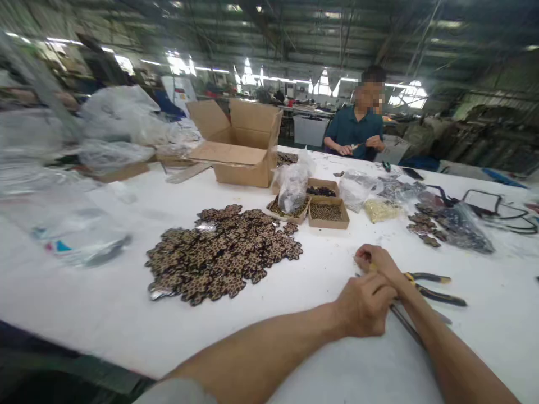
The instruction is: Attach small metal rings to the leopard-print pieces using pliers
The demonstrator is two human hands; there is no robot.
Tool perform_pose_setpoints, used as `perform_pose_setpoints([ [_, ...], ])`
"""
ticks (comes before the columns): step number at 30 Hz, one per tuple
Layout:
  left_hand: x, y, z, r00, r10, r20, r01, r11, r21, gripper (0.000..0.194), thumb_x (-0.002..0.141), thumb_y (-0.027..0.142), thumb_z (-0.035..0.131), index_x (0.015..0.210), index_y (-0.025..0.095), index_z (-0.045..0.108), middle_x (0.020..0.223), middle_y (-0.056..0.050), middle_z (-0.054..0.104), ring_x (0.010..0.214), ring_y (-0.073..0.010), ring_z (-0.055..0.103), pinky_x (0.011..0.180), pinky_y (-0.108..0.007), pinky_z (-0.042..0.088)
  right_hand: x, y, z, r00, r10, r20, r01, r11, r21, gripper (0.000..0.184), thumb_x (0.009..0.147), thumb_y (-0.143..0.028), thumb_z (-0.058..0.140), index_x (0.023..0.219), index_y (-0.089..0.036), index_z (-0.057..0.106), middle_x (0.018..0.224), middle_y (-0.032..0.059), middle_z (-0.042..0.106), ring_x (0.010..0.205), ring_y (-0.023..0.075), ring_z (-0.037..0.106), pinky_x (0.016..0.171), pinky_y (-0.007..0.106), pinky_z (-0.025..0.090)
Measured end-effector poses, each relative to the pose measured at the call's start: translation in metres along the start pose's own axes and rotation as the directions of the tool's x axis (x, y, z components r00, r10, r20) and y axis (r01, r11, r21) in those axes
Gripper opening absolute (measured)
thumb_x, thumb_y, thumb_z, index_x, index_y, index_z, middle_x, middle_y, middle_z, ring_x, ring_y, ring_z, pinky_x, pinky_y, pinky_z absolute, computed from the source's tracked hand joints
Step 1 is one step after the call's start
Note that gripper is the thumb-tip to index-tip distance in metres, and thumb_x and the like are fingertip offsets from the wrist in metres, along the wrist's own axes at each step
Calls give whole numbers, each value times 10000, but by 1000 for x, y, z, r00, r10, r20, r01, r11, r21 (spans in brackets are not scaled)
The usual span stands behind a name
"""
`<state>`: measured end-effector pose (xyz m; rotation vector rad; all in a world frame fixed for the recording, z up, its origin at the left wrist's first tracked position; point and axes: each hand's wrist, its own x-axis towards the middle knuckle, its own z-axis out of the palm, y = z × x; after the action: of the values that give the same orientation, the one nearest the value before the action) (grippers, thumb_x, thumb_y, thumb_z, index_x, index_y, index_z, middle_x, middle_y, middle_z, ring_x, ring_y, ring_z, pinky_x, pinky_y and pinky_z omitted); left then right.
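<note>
My left hand [365, 306] is closed in a fist-like grip over the table, its fingers hidden behind its back. My right hand [378, 262] is just beyond and touches or overlaps it, fingers curled into a pinch. A small bit of yellow shows by the right fingers, but what either hand holds is too hidden to name. Pliers [438, 293] with black and yellow handles lie beyond my right wrist. A thin dark metal rod [406, 324] shows between my forearms. To the left is a spread pile of brown, dark-edged, flower-shaped patches [227, 252].
Behind the pile stand an open cardboard box [244, 163] and small boxes of brown beads or studs [326, 213]. Plastic bags [463, 227], black wire frames [484, 205] and more patches lie at right. Across the table a co-worker [356, 129] handles something small.
</note>
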<state>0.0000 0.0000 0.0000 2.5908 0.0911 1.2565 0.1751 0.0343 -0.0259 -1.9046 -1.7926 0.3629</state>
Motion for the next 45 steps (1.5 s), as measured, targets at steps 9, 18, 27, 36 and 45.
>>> perform_pose_setpoints([
  [9, 0, 3, -3, 1000, -26, 17, 26, 1000, -3, 134, 815, 157, 482, 912, 128, 570, 866, -102, 609, 789, -190, 585, 685, -326, 517, -3, -14, -6, 995, -96, -30, 97, 995, 19, 133, 824, -324, 557, 881, -226, 626, 788, 7, 634, 706, 181, 587, 655, 279, 428],
  [18, -3, 3, -4, 997, -80, 9, 80, 997, -14, 142, 790, 173, 518, 902, 126, 592, 877, -98, 624, 808, -193, 601, 720, -323, 526, -3, -15, -1, 993, -116, -17, 115, 993, -18, 161, 814, -294, 516, 927, -213, 596, 843, 19, 617, 747, 182, 574, 665, 283, 427],
  [27, -11, 8, 2, 991, -130, 45, 128, 991, 41, 162, 781, 220, 536, 885, 127, 619, 891, -103, 643, 839, -194, 622, 767, -310, 535, -8, -14, -4, 982, -151, 111, 157, 986, -52, 157, 827, -337, 480, 875, -220, 572, 825, 23, 613, 733, 197, 571, 657, 300, 430],
  [36, -12, 10, 4, 987, -157, 30, 155, 987, 39, 171, 764, 233, 546, 873, 130, 626, 861, -107, 654, 812, -210, 639, 743, -326, 546, -7, -13, 8, 990, -105, 95, 113, 990, -84, 230, 830, -438, 542, 860, -214, 580, 815, 36, 641, 716, 205, 584, 635, 299, 417],
  [45, -10, 7, 0, 985, -164, -50, 165, 986, 3, 116, 772, 222, 541, 852, 145, 575, 828, -93, 630, 754, -191, 618, 692, -319, 533, -10, -28, 1, 989, -142, 31, 143, 989, -26, 168, 849, -374, 534, 831, -209, 557, 704, 8, 620, 632, 180, 563, 594, 295, 416],
])
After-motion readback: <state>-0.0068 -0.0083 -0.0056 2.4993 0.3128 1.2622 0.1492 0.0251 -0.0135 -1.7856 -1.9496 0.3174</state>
